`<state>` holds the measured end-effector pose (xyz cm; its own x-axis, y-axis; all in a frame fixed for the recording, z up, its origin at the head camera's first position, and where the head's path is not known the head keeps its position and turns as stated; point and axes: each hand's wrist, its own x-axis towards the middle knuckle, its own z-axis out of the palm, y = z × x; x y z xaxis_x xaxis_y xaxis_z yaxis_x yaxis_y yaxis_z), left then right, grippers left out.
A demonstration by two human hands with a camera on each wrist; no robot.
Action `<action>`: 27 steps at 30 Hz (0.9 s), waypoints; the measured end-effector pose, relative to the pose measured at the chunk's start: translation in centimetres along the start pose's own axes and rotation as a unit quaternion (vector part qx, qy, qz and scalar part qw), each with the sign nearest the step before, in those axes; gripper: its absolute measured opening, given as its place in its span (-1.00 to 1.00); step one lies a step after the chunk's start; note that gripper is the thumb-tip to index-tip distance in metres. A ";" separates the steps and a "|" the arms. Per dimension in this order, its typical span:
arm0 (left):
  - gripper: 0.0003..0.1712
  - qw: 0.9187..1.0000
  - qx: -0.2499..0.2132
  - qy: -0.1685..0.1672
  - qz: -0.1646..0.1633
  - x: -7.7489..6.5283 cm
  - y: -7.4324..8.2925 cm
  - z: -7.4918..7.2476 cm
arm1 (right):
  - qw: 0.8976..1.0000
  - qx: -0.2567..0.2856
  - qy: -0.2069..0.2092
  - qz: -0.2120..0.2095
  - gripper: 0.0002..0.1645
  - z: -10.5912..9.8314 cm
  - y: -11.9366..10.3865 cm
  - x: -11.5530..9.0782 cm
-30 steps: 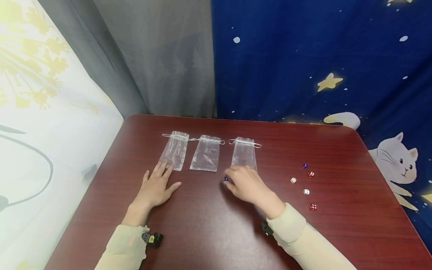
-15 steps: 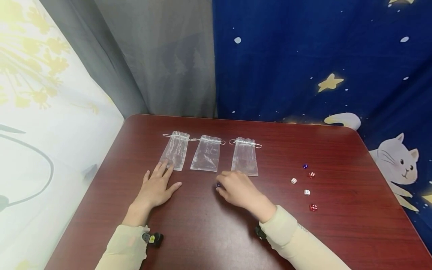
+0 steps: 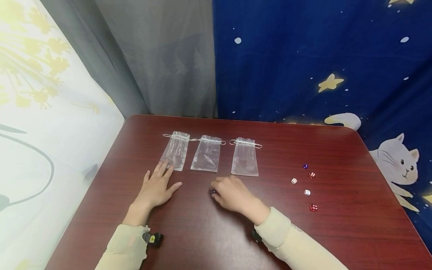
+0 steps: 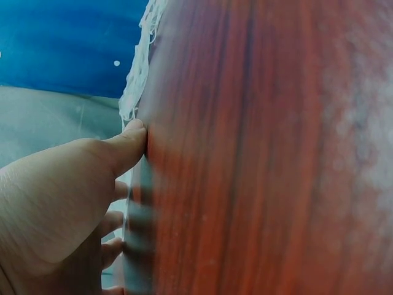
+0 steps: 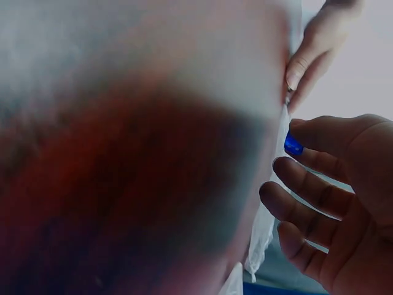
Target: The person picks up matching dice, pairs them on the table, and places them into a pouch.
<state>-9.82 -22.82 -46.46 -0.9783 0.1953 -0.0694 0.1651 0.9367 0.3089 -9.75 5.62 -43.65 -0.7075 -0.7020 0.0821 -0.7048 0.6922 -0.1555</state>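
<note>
The right grip (image 3: pixel 233 194) partly hides a blue die (image 5: pixel 293 145); the tabletop (image 5: pixel 135 166) blurs heavily in the right wrist view.

Blue dice (image 5: pixel 293 145), red dice (image 3: pixel 313 207), white dice (image 3: pixel 307 192), whitish bags (image 3: pixel 244 159), red-brown wood-grained table (image 3: pixel 202 236), starry blue curtain (image 3: pixel 280 75)

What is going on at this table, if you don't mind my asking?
A person is handling small dice beside three sheer drawstring bags. The right hand pinches a blue die on the near side of the bags, while the left hand lies spread with its fingers over the near end of the leftmost bag. The middle bag and rightmost bag lie flat. Off to the right, another blue die, two red dice and two white dice sit on the table.
</note>
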 end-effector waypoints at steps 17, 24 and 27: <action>-0.13 1.000 0.003 0.002 0.004 -0.1 0.2 0.0 | 1.000 -0.002 -0.013 -0.003 -0.83 1.1 -0.4 -0.1; -0.14 1.000 0.001 0.004 0.005 -0.1 0.2 -0.1 | 1.000 0.013 -0.006 0.003 -0.80 0.9 -0.3 -0.4; -0.13 1.000 0.003 0.003 0.005 -0.1 0.2 0.0 | 1.000 0.015 -0.003 0.007 -0.78 0.8 -0.2 -0.5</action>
<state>-9.73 -22.69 -46.38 -0.9773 0.2032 -0.0596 0.1762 0.9363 0.3037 -9.18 5.72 -44.42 -0.7164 -0.6936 0.0748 -0.6934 0.6961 -0.1861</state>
